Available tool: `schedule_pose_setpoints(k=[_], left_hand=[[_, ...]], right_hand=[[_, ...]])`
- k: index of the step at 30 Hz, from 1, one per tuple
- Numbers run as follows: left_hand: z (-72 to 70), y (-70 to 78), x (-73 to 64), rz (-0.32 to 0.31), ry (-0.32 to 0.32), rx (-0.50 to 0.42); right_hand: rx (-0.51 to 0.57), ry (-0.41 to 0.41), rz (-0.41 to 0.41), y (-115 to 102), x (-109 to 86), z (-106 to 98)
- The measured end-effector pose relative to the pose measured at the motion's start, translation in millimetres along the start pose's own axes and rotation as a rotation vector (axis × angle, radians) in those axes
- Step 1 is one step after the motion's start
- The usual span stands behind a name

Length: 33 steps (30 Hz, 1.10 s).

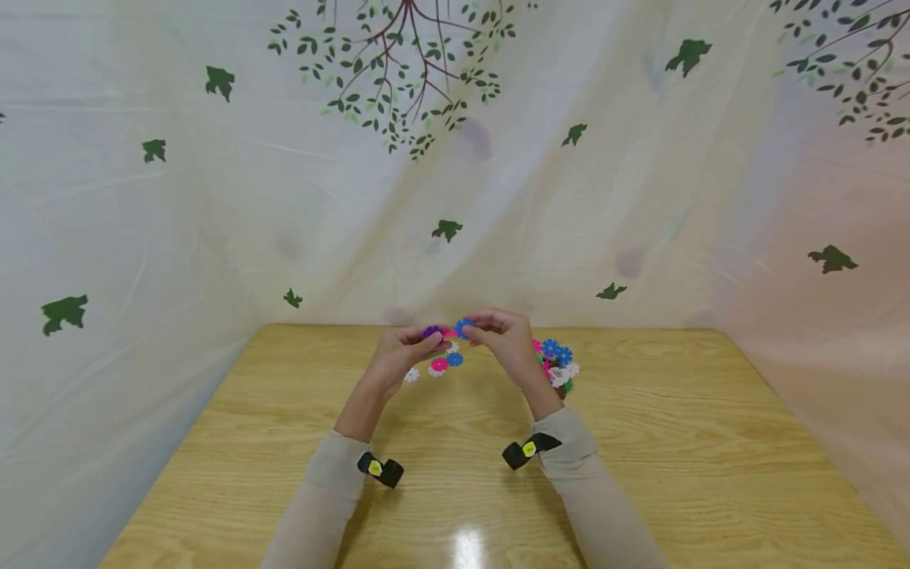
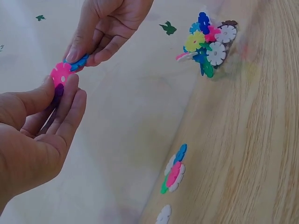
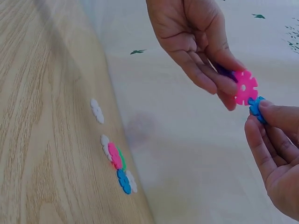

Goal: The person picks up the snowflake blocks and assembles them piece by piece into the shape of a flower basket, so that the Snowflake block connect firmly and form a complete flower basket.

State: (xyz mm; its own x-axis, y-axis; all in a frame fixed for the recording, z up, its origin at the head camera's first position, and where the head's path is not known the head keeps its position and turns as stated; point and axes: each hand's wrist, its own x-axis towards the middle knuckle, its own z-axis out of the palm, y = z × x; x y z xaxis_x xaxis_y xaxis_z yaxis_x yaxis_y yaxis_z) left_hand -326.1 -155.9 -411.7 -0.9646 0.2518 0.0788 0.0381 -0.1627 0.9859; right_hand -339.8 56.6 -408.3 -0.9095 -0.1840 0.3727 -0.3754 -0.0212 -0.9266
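Above the table's far edge, my left hand [image 1: 394, 356] pinches a purple notched plastic disc [image 1: 432, 333] between thumb and fingers. A pink notched disc [image 3: 245, 87] with a small centre hole sticks out from the purple one. Opposite it, my right hand [image 1: 508, 344] pinches a blue notched disc [image 1: 464, 329] between thumb and fingertips. In both wrist views the blue disc's edge meets the pink disc's edge at an angle. Fingers of the left hand cover most of the purple disc.
On the wooden table [image 1: 469, 442] below the hands lie several loose discs, among them a blue disc [image 1: 455, 359], a pink disc [image 1: 439, 364] and a white disc [image 1: 411, 374]. A mixed-colour pile of discs [image 2: 205, 44] stands to the right. Behind hangs a leaf-patterned cloth [image 1: 341, 221].
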Motion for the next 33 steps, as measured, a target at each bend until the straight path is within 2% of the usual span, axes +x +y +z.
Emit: schedule_pose_setpoints(k=[6, 11, 17, 23, 28, 30, 33], left_hand=[[1.3, -6.4, -0.3, 0.046, 0.022, -0.043], [4.3, -5.3, 0.3, 0.007, 0.045, -0.108], [1.0, 0.3, 0.8, -0.027, -0.012, -0.012], [1.4, 3.3, -0.2, -0.074, -0.045, 0.003], [3.5, 3.1, 0.8, -0.107, 0.009, 0.039], [2.9, 3.6, 1.6, -0.120, 0.045, 0.025], [0.9, 5.7, 2.1, -0.136, 0.099, -0.012]], right_hand=[[-0.014, 0.035, -0.009, -2, -1.8, 6], [0.015, 0.048, -0.048, -3, -2.0, 11], [0.019, 0.029, -0.021, -3, -1.7, 11], [-0.039, -0.022, 0.066, -4, 1.0, 14], [-0.152, -0.123, 0.068, -7, 6.6, 15], [-0.193, -0.151, 0.065, -7, 9.3, 15], [-0.277, -0.197, 0.105, -2, 13.6, 13]])
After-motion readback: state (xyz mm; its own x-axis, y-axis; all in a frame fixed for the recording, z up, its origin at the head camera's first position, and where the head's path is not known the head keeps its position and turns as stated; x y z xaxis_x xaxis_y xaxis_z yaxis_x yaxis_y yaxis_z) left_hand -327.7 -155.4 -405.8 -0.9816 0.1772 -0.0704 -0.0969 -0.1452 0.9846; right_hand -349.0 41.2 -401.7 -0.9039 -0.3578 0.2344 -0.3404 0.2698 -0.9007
